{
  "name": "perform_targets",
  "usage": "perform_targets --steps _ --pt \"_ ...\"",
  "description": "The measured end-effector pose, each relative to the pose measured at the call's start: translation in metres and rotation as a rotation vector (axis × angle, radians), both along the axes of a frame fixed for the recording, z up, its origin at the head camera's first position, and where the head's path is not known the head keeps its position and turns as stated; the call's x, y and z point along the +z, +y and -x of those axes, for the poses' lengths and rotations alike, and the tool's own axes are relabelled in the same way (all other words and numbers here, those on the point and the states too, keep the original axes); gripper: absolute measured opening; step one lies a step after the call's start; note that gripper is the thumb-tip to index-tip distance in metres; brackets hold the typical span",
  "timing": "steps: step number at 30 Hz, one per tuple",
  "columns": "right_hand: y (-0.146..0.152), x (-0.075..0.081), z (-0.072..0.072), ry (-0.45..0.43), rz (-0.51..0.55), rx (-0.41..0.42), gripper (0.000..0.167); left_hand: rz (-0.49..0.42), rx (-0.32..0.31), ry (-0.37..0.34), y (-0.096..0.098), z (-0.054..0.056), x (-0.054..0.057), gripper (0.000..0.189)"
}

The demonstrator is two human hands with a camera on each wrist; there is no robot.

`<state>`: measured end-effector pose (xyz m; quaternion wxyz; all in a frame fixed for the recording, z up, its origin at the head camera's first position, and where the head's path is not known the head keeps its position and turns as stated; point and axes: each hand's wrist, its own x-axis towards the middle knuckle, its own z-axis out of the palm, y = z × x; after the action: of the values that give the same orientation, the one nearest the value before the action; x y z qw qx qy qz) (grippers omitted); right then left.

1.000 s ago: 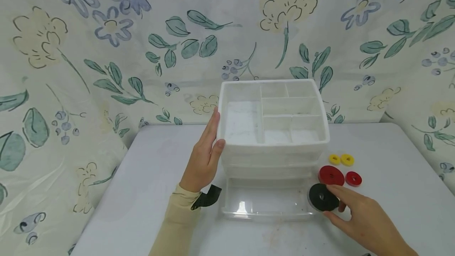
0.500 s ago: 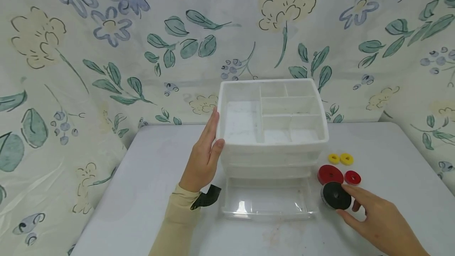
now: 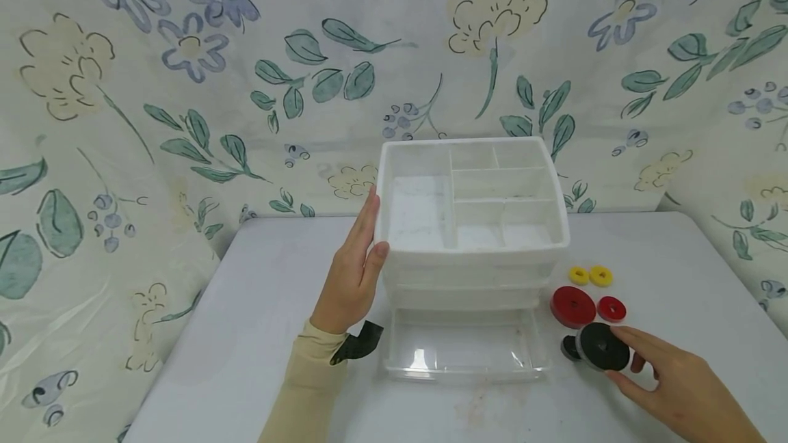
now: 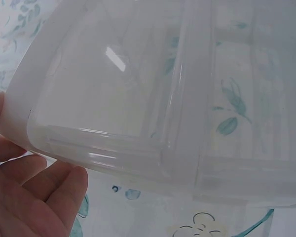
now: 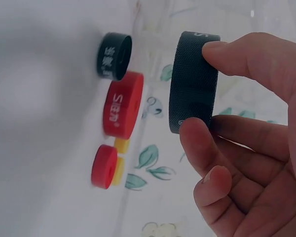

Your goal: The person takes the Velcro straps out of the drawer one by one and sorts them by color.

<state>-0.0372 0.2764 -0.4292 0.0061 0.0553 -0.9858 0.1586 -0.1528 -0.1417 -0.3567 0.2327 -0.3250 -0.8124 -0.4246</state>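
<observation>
In the head view my left hand (image 3: 347, 275) rests against the left side of a white plastic organizer (image 3: 474, 269), its fingers straight along the wall and the thumb at the front corner. My right hand (image 3: 686, 388) pinches a large black tape roll (image 3: 605, 346) between thumb and fingertips. The right wrist view shows this woven roll (image 5: 193, 81) on edge, raised off the table, with white print. Just left of it in the head view, a smaller black roll (image 3: 569, 347) sits partly covered by it. A big red roll (image 3: 573, 306) and a small red roll (image 3: 611, 308) lie behind.
Two small yellow rolls (image 3: 589, 275) lie farther back on the white table (image 3: 277, 279). The organizer's clear bottom drawer (image 3: 462, 347) is pulled out toward me, and its top has several compartments. A flowered cloth (image 3: 345, 108) hangs behind.
My right hand has carried the large black roll right, away from the drawer's front corner, uncovering the smaller black roll. The left hand has stayed at the organizer's side.
</observation>
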Motion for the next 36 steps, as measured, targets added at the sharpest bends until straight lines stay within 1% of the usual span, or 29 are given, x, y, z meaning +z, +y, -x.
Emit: perform_targets --steps 10,14,17,23,26,33,36 --pt "0.015 -0.008 0.002 -0.014 -0.029 -0.023 0.069 -0.003 0.0 0.004 -0.001 0.0 0.0 0.063" --pt "0.018 -0.009 0.005 -0.045 -0.041 -0.04 0.068 -0.003 0.0 0.008 -0.001 0.0 -0.001 0.062" --pt "0.02 -0.009 0.006 -0.063 -0.046 -0.038 0.069 -0.003 -0.002 0.008 -0.001 0.0 -0.001 0.062" --pt "0.024 -0.01 0.009 -0.053 -0.052 -0.02 0.068 -0.006 -0.003 0.011 -0.001 0.0 -0.001 0.062" --pt "0.024 -0.011 0.01 -0.071 -0.061 -0.024 0.067 -0.008 -0.004 0.014 -0.001 0.0 -0.001 0.062" --pt "0.027 -0.017 0.015 -0.163 -0.051 -0.054 0.068 -0.001 0.003 0.004 -0.001 0.0 -0.001 0.062" --pt "0.029 -0.02 0.016 -0.177 -0.048 -0.054 0.069 0.002 0.003 0.004 -0.001 0.0 0.0 0.062"
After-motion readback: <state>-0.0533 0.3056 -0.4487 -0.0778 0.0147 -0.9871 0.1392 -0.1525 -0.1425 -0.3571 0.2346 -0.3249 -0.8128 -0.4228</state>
